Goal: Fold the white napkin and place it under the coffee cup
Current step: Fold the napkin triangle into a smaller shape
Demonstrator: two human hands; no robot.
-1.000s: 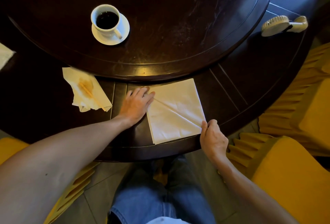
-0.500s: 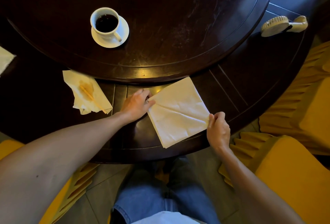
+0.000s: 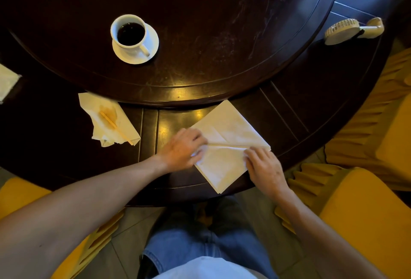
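Two hands work the white napkin point(image 3: 224, 145), which lies as a diamond on the near rim of the dark desk point(image 3: 222, 34), one corner reaching past the edge toward the lap. A crease runs across its middle between the hands. The left hand point(image 3: 183, 148) rests on the left corner with its fingers point(image 3: 196, 137) curled down over the paper, seemingly pinning that end; the right hand point(image 3: 264, 167) sets its fingertips point(image 3: 250, 153), held together, on the fold near the right corner, probably to keep the crease straight. Folding looks only begun. The coffee cup point(image 3: 130, 34) on its saucer point(image 3: 151, 44) stands well apart, up on the raised round centre, full of dark liquid. Left of the napkin lies a stained tissue point(image 3: 106, 121) with a wooden stirrer point(image 3: 116, 127); a handheld fan point(image 3: 353, 30) sits at the far right. Yellow chairs point(image 3: 367, 223) flank the person's knees.
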